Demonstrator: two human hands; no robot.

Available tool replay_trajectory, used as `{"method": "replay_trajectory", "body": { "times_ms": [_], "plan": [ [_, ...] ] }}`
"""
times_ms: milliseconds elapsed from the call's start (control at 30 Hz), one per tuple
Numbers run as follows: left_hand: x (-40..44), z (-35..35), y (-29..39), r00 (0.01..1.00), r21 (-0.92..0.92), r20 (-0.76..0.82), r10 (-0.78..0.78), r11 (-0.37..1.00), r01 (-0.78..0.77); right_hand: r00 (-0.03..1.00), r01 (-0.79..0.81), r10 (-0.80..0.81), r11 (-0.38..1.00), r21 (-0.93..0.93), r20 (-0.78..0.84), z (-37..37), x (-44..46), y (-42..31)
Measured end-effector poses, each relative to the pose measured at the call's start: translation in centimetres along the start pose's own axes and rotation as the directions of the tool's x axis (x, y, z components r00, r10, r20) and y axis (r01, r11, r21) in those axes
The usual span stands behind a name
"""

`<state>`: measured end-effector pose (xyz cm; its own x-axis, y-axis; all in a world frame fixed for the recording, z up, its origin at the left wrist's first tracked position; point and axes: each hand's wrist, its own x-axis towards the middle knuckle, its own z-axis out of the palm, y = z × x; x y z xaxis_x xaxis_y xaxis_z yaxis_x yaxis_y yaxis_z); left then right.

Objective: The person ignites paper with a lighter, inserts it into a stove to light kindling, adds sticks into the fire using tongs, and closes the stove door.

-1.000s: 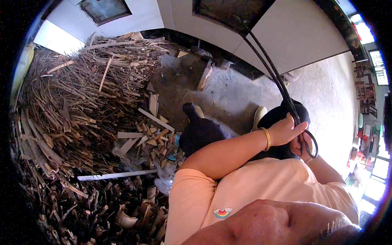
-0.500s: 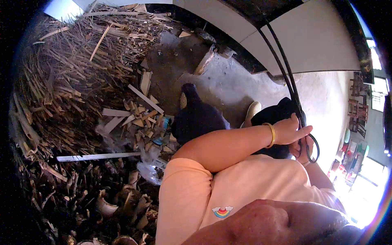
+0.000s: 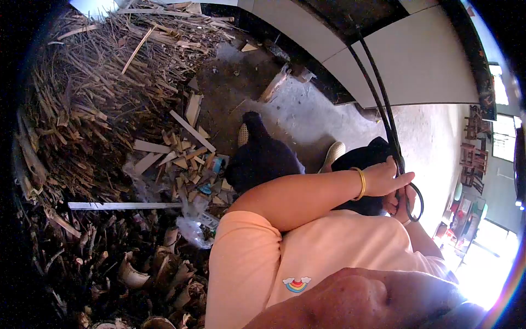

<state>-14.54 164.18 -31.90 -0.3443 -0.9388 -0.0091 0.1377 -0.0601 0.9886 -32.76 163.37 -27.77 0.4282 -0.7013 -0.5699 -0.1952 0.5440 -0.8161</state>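
Observation:
A pair of long black fire tongs (image 3: 378, 82) runs from my hands up to a dark opening in the tiled structure. My left hand (image 3: 383, 178), with a gold bangle at the wrist, is closed around the two rods near their lower end, thumb stretched across them. Just below and behind it, my right hand (image 3: 406, 202) grips the handle end, where a black loop curves out. Part of the right hand is hidden by the left hand and the rods. The tongs' far tips are lost in the dark opening (image 3: 356, 19).
A large heap of dry twigs (image 3: 109, 82) fills the left side. Wood offcuts (image 3: 189, 159), a pale strip (image 3: 126, 206) and clear plastic (image 3: 192, 230) lie beside it. Cut bamboo pieces (image 3: 134, 271) are at lower left. Wooden chairs (image 3: 472, 162) stand at far right.
The whole view has shifted slightly. The tongs and both hands appear a little further left and lower, with both hands still holding on.

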Motion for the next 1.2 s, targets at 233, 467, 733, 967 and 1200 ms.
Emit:
{"method": "replay_trajectory", "body": {
  "times_ms": [233,467,733,967,1200],
  "plan": [
    [-0.4,-0.4,0.6,1.0,-0.011,0.019,-0.009,1.0,0.009,0.994,0.005,-0.008,1.0,0.02,0.109,0.1,0.0,-0.4],
    [0.2,0.1,0.0,1.0,0.036,0.004,-0.021,0.999,0.02,0.999,-0.001,0.002,1.0,-0.016,0.045,-0.6,0.0,-0.3],
    [-0.3,-0.1,0.4,1.0,-0.04,-0.009,0.018,0.999,-0.019,0.997,0.02,-0.018,0.999,-0.027,0.076,-0.3,0.1,-0.4],
    [0.0,-0.2,0.3,0.999,0.042,0.033,-0.025,0.999,0.024,0.998,-0.002,0.004,1.0,-0.025,0.058,0.0,0.0,-0.6],
    [0.0,0.0,0.2,1.0,0.044,0.007,-0.01,0.999,0.009,0.983,0.012,-0.009,1.0,-0.016,0.183,-1.1,0.4,-0.4]
  ]
}}
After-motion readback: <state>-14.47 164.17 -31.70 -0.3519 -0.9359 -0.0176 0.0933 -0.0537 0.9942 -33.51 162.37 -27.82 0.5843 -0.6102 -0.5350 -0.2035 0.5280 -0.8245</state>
